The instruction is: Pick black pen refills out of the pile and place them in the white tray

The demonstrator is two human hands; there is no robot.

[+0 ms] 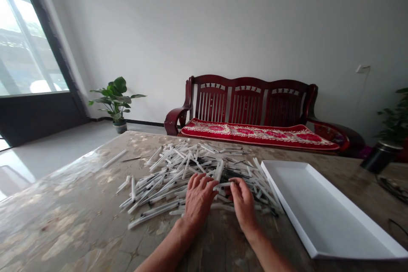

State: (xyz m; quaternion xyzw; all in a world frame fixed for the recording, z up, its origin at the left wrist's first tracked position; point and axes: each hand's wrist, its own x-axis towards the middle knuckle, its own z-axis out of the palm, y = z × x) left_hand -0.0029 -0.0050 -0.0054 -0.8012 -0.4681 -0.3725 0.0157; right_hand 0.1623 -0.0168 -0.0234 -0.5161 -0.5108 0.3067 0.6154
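Observation:
A slim white pen barrel (224,185) lies level between my two hands, just above the near edge of a heap. My left hand (200,197) has its thumb and fingers closed at the barrel's left end. At the other end, the thumb and fingertips of my right hand (242,202) pinch it. Around and beyond both hands spreads the loose heap of white pen barrels (172,170), many with dark tips. Thin black pieces (237,174), which look like pen parts, lie among them behind my right hand.
A shallow white box (331,208) stands right of the heap. A stray white barrel (114,159) and a thin dark rod (130,159) lie to the left on the patterned table (63,221). At the back right are a black cylinder (381,157) and dark cables (393,189).

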